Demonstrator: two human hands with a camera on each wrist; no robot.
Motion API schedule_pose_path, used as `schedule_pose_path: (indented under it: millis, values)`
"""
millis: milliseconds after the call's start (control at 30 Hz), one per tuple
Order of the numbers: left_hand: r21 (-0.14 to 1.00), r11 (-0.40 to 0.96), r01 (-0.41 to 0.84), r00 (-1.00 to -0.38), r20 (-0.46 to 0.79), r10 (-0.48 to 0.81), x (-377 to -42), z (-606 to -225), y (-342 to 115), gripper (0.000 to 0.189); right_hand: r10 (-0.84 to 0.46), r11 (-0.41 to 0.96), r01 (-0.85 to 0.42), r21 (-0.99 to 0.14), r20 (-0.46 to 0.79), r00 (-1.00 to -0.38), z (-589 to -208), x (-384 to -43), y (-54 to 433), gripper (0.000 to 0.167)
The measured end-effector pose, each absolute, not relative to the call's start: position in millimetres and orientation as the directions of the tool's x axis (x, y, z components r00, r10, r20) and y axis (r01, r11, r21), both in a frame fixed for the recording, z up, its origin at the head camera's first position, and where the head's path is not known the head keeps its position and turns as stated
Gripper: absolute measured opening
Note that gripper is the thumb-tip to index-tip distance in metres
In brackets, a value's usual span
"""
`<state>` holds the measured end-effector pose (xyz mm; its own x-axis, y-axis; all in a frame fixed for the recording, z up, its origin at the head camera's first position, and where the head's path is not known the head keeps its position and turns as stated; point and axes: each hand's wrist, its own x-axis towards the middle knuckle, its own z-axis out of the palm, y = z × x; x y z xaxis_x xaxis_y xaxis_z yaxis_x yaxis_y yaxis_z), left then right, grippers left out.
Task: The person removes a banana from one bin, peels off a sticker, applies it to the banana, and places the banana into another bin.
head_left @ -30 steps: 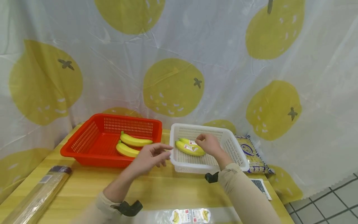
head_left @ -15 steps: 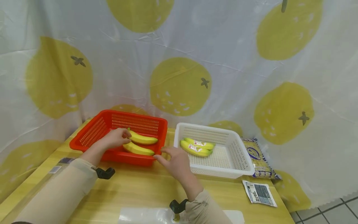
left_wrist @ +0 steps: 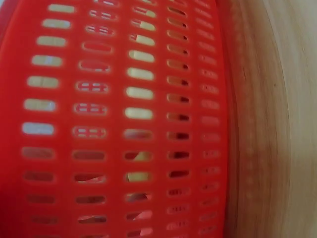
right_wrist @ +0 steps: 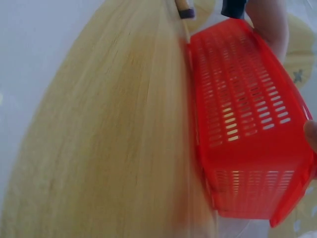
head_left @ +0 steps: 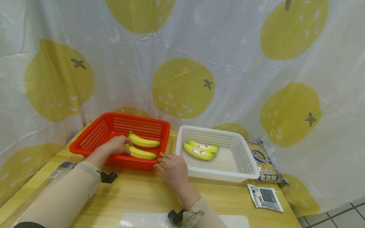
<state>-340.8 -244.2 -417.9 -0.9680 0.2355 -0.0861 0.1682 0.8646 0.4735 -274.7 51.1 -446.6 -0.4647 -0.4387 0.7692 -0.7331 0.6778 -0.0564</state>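
Two yellow bananas lie in the red basket (head_left: pixel 119 161), a far banana (head_left: pixel 144 141) and a near banana (head_left: pixel 141 153). My left hand (head_left: pixel 115 146) reaches over the basket's front rim, and its fingers grip the left end of the near banana, hiding that end. At the basket's front right corner my right hand (head_left: pixel 174 169) holds the rim between thumb and fingers; a fingertip (right_wrist: pixel 311 133) shows there in the right wrist view. The left wrist view is filled mostly by the slotted basket wall (left_wrist: pixel 114 114); the left hand is barely visible through it.
Right of the red basket stands a white basket (head_left: pixel 216 174) with two labelled bananas (head_left: pixel 199 151). Beyond it lie a yellow packaged bag (head_left: pixel 262 161) and a small printed packet (head_left: pixel 265 198). A clear plastic strip (head_left: pixel 142 219) lies at the table's front, a long wrapped package (head_left: pixel 37 196) at left.
Both hands have moved left: the right hand left the labelled bananas in the white basket for the red basket's corner. The left hand reached into the red basket, down onto the near banana.
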Motion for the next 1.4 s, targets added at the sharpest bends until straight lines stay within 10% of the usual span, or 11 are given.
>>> schedule_pose_path:
  millis: [1400]
  values:
    - [0.372,0.873,0.315,-0.933,-0.046,0.356,-352,-411,-256,0.032,-0.421,0.703,-0.705,-0.097,0.742,-0.521,-446,-277,48,0.021]
